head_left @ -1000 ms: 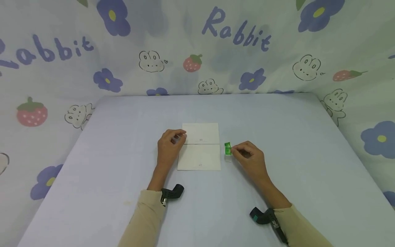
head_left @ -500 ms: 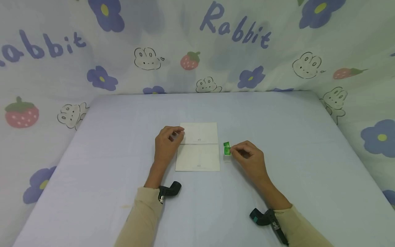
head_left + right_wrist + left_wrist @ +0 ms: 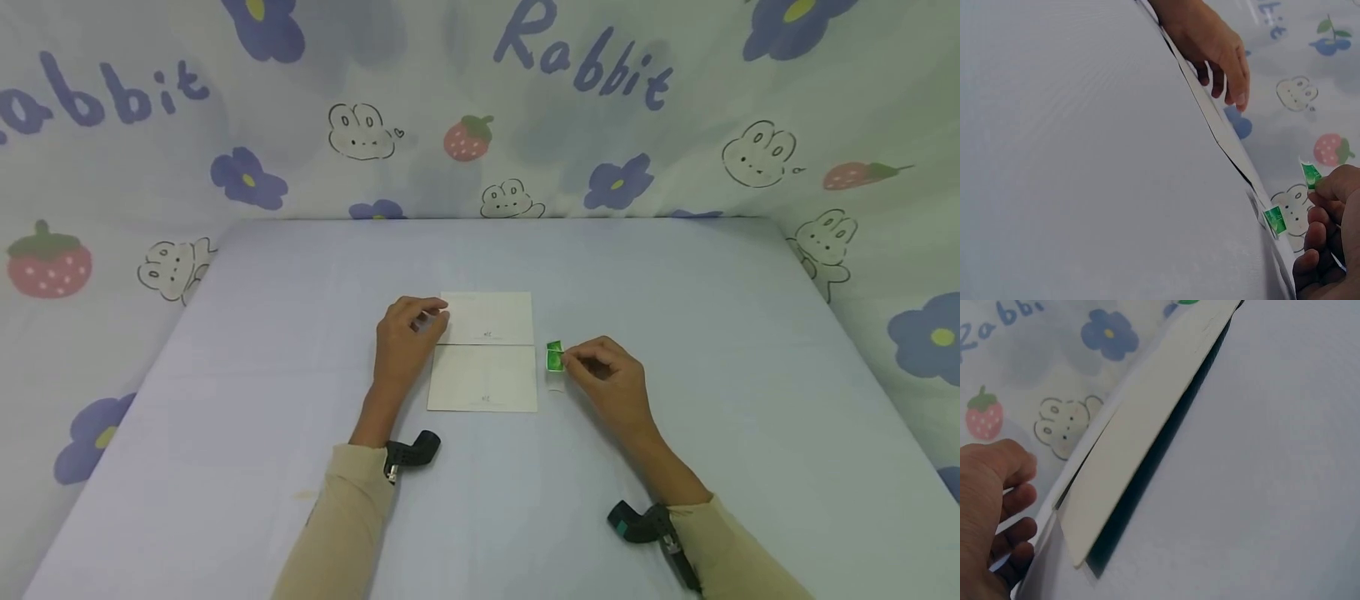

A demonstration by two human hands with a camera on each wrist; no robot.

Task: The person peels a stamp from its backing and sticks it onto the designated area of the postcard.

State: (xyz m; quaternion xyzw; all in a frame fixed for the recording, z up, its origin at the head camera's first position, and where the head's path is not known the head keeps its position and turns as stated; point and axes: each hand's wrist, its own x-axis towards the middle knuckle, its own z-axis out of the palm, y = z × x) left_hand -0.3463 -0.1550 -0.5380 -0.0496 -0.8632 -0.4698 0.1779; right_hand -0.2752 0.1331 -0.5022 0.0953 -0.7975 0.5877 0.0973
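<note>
Here | right hand (image 3: 613, 382) pinches green sticker (image 3: 1311, 174) | left hand (image 3: 405, 346) near pale card (image 3: 483, 377)

Left hand (image 3: 403, 340): fingers loosely bent, fingertips toward the right hand (image 3: 617, 383). Right hand: thumb and forefinger pinched together, remaining fingers curled. Forearms (image 3: 339, 521): two, tan-sleeved, converging toward the hands; wrists (image 3: 371, 419) bare.

My right hand (image 3: 618, 387) hides part of the green piece (image 3: 1310, 173) I pinch; whether it joins the nearby green patch (image 3: 1275, 219), I can't tell. Marks (image 3: 486, 398) on the cream panels (image 3: 483, 371) are too small to read; the near edge cuts my sleeves (image 3: 341, 504).
</note>
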